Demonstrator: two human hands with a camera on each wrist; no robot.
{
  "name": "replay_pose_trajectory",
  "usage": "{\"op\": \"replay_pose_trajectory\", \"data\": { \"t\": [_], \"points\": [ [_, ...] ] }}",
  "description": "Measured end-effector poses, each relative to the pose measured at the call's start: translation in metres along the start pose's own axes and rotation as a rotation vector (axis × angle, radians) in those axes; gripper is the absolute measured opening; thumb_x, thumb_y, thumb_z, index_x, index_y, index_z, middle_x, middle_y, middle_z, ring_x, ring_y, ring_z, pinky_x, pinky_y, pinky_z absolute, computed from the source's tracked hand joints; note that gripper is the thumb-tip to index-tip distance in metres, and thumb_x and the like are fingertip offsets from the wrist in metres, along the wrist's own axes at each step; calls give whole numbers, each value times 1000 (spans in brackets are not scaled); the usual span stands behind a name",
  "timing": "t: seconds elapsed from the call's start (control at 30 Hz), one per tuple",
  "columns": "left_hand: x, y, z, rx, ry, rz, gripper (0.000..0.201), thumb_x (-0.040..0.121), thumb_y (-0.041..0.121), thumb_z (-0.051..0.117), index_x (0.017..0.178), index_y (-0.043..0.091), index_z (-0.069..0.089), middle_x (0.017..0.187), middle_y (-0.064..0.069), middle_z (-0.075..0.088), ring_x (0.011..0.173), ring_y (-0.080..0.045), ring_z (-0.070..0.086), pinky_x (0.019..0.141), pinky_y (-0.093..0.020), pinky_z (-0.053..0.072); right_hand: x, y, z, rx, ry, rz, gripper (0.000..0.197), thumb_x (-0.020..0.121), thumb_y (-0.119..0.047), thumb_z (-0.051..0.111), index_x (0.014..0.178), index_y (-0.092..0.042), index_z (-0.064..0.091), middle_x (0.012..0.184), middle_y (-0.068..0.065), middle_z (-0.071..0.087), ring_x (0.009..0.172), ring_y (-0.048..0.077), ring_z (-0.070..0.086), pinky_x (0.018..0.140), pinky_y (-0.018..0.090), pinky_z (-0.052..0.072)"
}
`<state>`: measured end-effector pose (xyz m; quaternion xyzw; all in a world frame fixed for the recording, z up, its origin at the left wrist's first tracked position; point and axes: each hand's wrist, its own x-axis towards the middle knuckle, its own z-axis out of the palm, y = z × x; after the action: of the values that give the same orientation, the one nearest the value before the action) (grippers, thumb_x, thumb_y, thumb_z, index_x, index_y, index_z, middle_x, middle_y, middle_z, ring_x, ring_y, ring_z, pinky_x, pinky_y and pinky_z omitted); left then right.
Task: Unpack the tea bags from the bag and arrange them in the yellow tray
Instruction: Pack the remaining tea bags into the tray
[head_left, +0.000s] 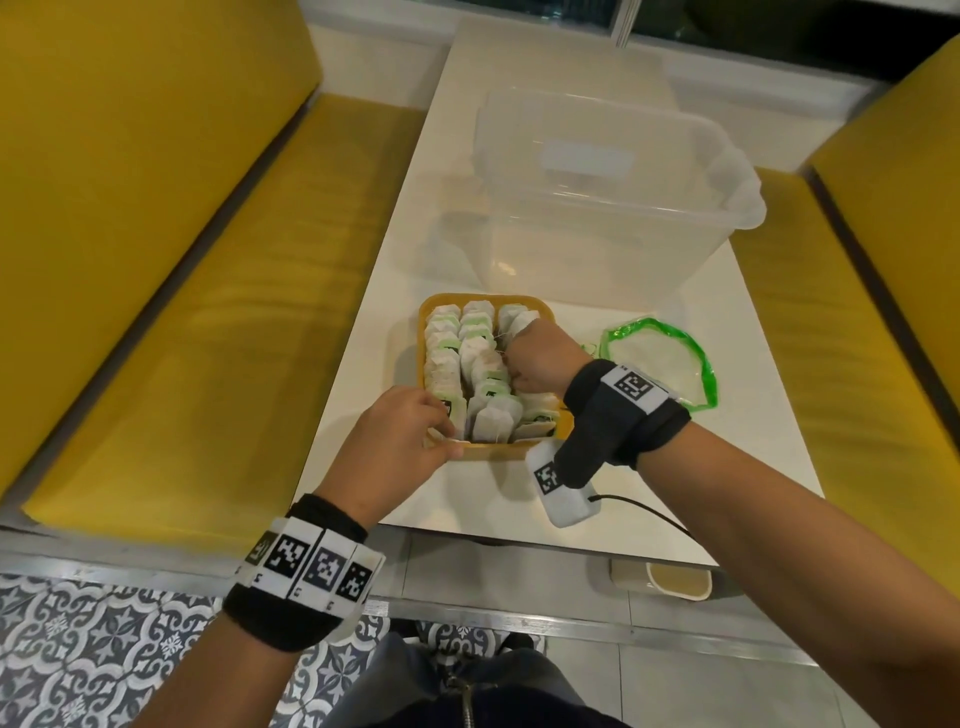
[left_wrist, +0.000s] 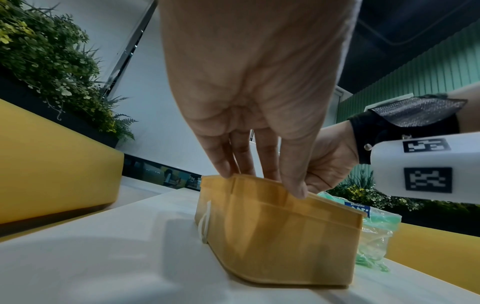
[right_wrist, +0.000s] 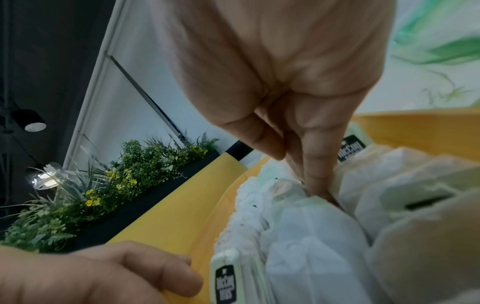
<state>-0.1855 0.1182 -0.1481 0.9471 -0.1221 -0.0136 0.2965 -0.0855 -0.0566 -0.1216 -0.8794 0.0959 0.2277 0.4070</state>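
Papery tea bags (head_left: 480, 358), seemingly plastic yellow tray (head_left: 498, 451)

From my feed, the yellow tray (head_left: 540, 306) is packed with upright tea bags (head_left: 475, 343) in rows, so little room is left inside; my right hand (head_left: 540, 358) fills the gap on its right side, fingers pushed down between bags. My left hand (head_left: 395, 441) blocks the tray's near left corner, fingers over the rim. Behind the tray, just beyond its far edge, stands a big clear tub (head_left: 613, 208), closing that approach. The empty green-edged bag (head_left: 660, 364) lies to the right. Bare counter (head_left: 363, 364) runs along the tray's left side.
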Motion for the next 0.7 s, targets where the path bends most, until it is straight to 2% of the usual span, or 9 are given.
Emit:
{"op": "replay_pose_trajectory", "data": {
  "t": [0.1,0.17,0.23,0.33,0.4,0.5,0.6,0.67,0.7],
  "points": [
    [0,0,1,-4,0,2,20,80,36,76,94,22,76,111,7,66,109,-10,50,83,-19,28,-7,-3,2,-50,-32,10,22,92,1,43,74,-11,45,98,16,50,87,27,51,82,37,51],
    [1,0,0,-6,-3,1,20,80,36,76,94,23,76,111,7,66,109,-10,50,83,-20,28,-9,-5,2,-104,-29,-11,14,92,0,43,81,-8,47,98,15,50,87,26,50,83,38,50],
    [0,-1,-1,-4,-9,1,19,81,36,76,95,23,76,111,8,65,108,-10,50,84,-19,28,-12,-7,-3,-195,-14,-57,7,90,-1,46,87,-5,49,92,14,53,83,25,51,74,34,50],
    [0,-3,-2,-3,-10,5,19,82,36,74,96,23,76,112,7,65,108,-10,51,85,-20,30,-23,-5,-17,-348,124,-149,12,83,-6,52,74,-1,58,75,10,60,69,25,56,59,28,47],
    [-1,-3,-1,-1,-5,10,19,83,36,74,97,23,76,112,7,65,109,-10,51,86,-20,30,-33,0,-22,-483,136,-238,13,80,-12,61,79,0,67,75,11,66,69,24,60,62,29,51],
    [0,-2,1,7,1,19,20,83,36,73,98,23,76,113,7,65,110,-10,51,86,-20,30,-46,4,-16,-692,9,-285,18,77,-19,72,78,-3,64,72,5,60,70,21,55,61,28,42],
    [1,-2,0,14,-3,33,22,83,36,74,100,22,76,113,7,65,110,-11,51,86,-20,30,-46,5,-2,-795,-23,-336,12,83,-13,63,79,-13,52,75,4,47,74,23,48,66,28,38],
    [0,-4,0,14,-5,35,23,83,36,74,101,22,76,114,7,66,111,-11,51,86,-20,29,-44,4,5,-809,14,-389,4,85,-8,55,85,-10,59,83,8,51,77,26,50,67,30,41],
    [0,-5,0,13,-4,35,23,83,36,74,101,22,76,114,7,66,111,-11,51,87,-20,30,-43,3,8,-807,30,-405,10,85,-7,54,89,-8,63,87,10,54,79,28,53,68,31,45]
  ]
}}
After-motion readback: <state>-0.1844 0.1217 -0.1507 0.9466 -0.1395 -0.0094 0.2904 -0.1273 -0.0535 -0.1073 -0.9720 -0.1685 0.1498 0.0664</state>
